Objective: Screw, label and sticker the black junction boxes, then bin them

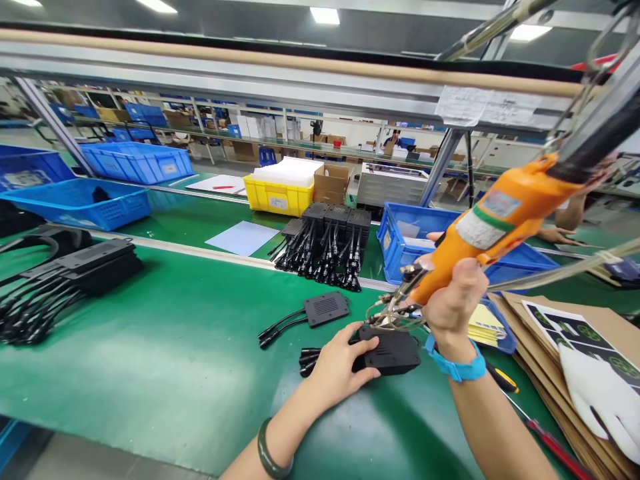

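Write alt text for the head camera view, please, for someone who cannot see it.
A left hand holds a black case on a green workbench while the right hand grips an orange power tool over it; another case lies nearby, and clustered cases sit before a yellow bin.

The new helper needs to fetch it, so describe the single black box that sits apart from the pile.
On the green bench, find the pile of black boxes, then look between it and the left hand. The flat black box there has a slotted top and two short cables trailing left. Unlike the piled boxes, it lies by itself.
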Demonstrator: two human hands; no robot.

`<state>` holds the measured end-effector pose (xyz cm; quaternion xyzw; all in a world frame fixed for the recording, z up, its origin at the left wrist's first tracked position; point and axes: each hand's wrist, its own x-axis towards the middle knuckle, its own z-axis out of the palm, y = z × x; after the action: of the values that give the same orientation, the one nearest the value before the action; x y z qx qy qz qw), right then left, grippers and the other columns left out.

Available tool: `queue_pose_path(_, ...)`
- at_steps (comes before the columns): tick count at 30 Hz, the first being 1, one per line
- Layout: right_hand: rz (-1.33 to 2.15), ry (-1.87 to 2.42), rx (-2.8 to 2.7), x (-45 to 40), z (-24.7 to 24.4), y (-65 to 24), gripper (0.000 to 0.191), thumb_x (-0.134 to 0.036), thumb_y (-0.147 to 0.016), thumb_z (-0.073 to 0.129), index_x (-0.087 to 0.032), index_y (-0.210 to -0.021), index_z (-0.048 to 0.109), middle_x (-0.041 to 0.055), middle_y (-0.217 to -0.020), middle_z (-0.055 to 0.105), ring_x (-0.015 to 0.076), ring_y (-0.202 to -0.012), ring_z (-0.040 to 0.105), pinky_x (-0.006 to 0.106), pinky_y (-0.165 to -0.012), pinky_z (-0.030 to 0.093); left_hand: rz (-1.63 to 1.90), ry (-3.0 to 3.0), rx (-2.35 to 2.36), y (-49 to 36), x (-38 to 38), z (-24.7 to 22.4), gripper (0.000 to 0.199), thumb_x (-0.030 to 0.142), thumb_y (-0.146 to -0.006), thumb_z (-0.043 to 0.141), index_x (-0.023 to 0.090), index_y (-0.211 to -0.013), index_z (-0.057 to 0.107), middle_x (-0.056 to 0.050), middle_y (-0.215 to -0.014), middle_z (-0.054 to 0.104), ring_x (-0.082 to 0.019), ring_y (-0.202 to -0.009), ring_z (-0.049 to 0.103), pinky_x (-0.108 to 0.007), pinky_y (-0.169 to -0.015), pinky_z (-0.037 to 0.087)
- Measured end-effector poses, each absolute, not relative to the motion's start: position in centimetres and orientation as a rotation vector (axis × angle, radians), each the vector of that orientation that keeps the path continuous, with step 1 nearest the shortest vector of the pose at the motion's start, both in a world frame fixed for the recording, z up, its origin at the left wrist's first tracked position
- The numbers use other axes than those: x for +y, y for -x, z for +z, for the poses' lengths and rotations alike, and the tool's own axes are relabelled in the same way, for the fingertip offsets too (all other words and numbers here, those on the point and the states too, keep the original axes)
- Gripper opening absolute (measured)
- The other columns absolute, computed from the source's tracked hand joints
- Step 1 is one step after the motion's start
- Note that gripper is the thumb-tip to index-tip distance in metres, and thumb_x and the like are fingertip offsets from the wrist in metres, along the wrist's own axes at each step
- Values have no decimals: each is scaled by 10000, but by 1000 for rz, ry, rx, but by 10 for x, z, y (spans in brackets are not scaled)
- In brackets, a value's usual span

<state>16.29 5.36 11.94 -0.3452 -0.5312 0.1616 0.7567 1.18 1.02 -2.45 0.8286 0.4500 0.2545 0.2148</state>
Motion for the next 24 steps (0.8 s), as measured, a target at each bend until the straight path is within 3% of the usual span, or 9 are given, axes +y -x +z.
queue_pose_path(3,320,675,-1113,53,145,-159,434,-541,-931,388,-237,-961,697,-14,-542,506,127,-397,461,255,-376,391,663,-2356,1249,-9,8,-22,545,405,-813,741,296,-1322,577,-141,-1465,430,-342,-1320,454,-497,-1035,445)
queue_pose_path(6,369,619,-1100,58,163,-151,451,-562,-936,380,-237,-1024,681,-25,-547,491,119,-405,467,251,-393,405,642,-2406,1236,-7,7,-22,543,427,-853,693,322,-1361,532,-126,-1396,501,-325,-1290,485,-482,-1015,464)
queue_pose_path(12,561,681,-1160,66,143,-135,444,-568,-920,435,-229,-1104,654,-37,-570,514,109,-379,463,242,-345,379,659,-2412,1228,-7,9,-26,568,468,-840,692,326,-1365,528,-106,-1216,608,-293,-1176,571,-423,-958,503)
queue_pose_path(24,612,777,-1199,74,112,-124,410,-632,-855,491,-239,-920,589,-44,-523,528,118,-364,481,237,-324,388,608,-2348,1241,-9,9,-22,566,457,-815,720,316,-1339,560,-129,-1218,622,-306,-1111,615,-431,-930,515)
